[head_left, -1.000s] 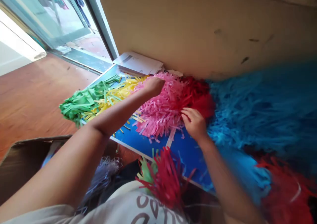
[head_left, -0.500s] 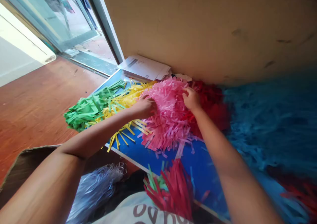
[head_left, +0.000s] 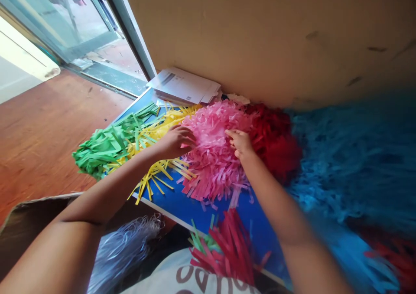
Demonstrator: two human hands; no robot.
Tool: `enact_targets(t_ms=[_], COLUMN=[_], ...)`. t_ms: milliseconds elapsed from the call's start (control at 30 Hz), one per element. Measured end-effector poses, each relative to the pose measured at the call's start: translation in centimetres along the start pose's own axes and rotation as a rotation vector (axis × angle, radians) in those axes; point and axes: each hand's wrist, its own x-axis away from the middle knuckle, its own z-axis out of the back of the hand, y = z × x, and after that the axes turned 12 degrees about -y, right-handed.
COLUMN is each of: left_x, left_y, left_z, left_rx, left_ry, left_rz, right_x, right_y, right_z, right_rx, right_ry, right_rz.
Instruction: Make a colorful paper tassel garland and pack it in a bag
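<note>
A fluffy heap of pink tissue-paper fringe [head_left: 214,125] lies on the blue table [head_left: 169,190]. At its left edge is my left hand [head_left: 177,142], fingers loosely bent and apart, with nothing visible in them. Over the heap's right side, my right hand [head_left: 241,143] has its forefinger stretched out and the other fingers partly curled but apart. I see nothing held in it. Yellow paper fringe [head_left: 169,120] lies beside and partly behind my left hand, with green fringe [head_left: 100,148] farther left. Dark red fringe [head_left: 276,142] adjoins the pink on the right.
A stack of white papers [head_left: 186,86] sits against the wall [head_left: 260,34]. Blue fringe [head_left: 357,164] covers the right side. Red strips [head_left: 230,242] lie at the near table edge, by my lap. Silvery string [head_left: 126,250] hangs near a box [head_left: 29,216] at lower left.
My left hand has shifted left and lifted its fingers from the pink fringe. My right hand has moved left and slightly nearer, from the heap's far right edge to over it.
</note>
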Motion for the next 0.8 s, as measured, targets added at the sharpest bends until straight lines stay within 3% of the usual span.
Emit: enact_targets(t_ms=[167,367,500,667,800], left_x=[-1.1,-0.6,-0.5,-6.1,-10.9], left_y=[1.9,2.4,3.5,7.5,7.9], left_z=[1.9,2.5,2.4,1.4,1.6], left_rx=[-0.064,-0.212,-0.351,-0.23,-0.289], left_ry=[0.129,0.07,0.153,0.192,0.101], left_rz=[0.169,0.327,0.49,0.459,0.586], right_x=[1.4,2.9,2.9,2.5,2.6], right_y=[-0.6,-0.9,-2.1,-2.8,-1.5], right_z=[0.5,0.6,0.5,-0.1,-0.9], right_rx=[-0.056,-0.136,-0.185,-0.165,0.005], right_ry=[0.033,-0.078,-0.124,-0.228,-0.179], right_rz=[-0.01,-0.106,-0.089,0.136,0.385])
